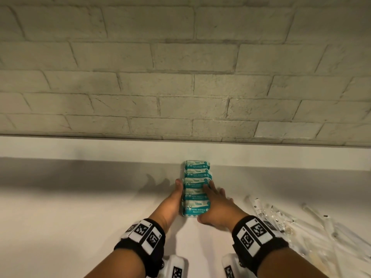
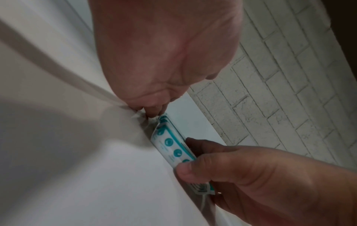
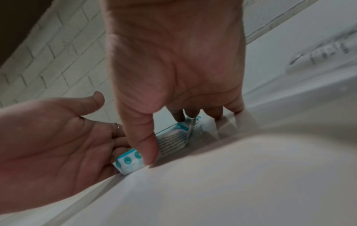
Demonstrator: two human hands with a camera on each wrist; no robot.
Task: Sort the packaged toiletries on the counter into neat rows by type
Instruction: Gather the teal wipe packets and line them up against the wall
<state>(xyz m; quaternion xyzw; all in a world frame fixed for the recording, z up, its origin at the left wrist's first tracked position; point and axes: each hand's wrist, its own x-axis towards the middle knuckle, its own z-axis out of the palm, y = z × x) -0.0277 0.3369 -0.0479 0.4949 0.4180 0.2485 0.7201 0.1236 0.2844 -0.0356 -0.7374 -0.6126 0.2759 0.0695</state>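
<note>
Teal-and-white packs of mini wipes [image 1: 197, 189] lay in a single row of five on the white tabletop [image 1: 80, 197], running from near the person out towards the grey brick wall [image 1: 180, 77], each pack overlapping the next. The left hand [image 1: 172, 201] lay flat along the row's left edge with straight fingers, grasping nothing; the right hand [image 1: 216, 205] pressed the right edge, its fingers spread and relaxed, the thumb at the nearest pack's corner, likewise holding nothing. The two hands seemed to be squaring the row between them. The risk from here was uneven pressure: a harder push from one side could skew the soft, slippery packs or make them ride up over each other, and the far two packs, which neither hand touched, could stay out of line. To the right, well apart from the row, a loose heap of clear-wrapped items [image 1: 301, 227] lay unsorted; their wrapping blurred into the tabletop, so their type and number could not be made out, and the heap ran off the frame's right edge. The wrist views showed only the nearest packs' ends, the rest hidden behind palms.
</note>
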